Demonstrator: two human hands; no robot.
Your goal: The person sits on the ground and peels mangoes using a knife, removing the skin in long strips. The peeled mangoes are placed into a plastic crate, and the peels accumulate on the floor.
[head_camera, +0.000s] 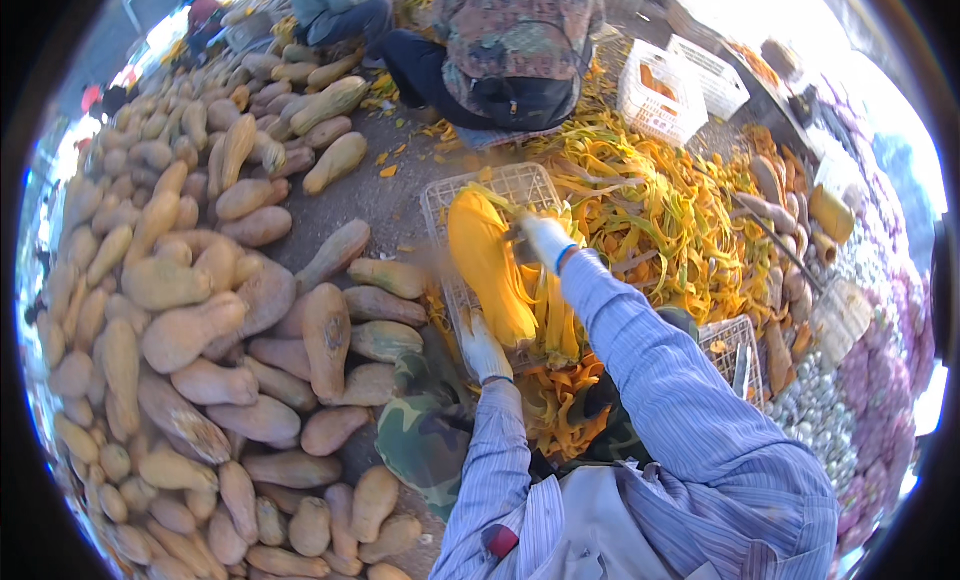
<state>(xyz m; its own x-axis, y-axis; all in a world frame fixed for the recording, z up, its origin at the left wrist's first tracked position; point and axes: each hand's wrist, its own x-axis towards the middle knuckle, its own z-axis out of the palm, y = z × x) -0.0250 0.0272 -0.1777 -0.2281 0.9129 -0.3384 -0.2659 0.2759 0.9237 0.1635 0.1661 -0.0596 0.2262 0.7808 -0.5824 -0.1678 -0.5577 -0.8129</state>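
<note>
A long, mostly peeled orange squash [486, 261] lies tilted over an upturned white plastic crate [442, 193] before me. My left hand [486, 351], in a white knit glove, grips its lower end. Also gloved, my right hand [546, 242] is closed at the squash's upper right side. It holds a small peeling tool [517, 233], blurred and partly hidden by the hand. A strip of peel [495, 197] hangs near the squash's top. Long yellow peelings [559, 317] drape over the crate beside the squash, and more orange peelings [566, 407] lie between my knees.
Unpeeled squashes [199, 328] are heaped along my left. A large peel pile [660, 220] spreads at the right. Another person [517, 47] sits just ahead, back turned. White crates [660, 92] stand beyond the peelings. A long-handled tool [780, 242] leans at the right, near a low crate [731, 347].
</note>
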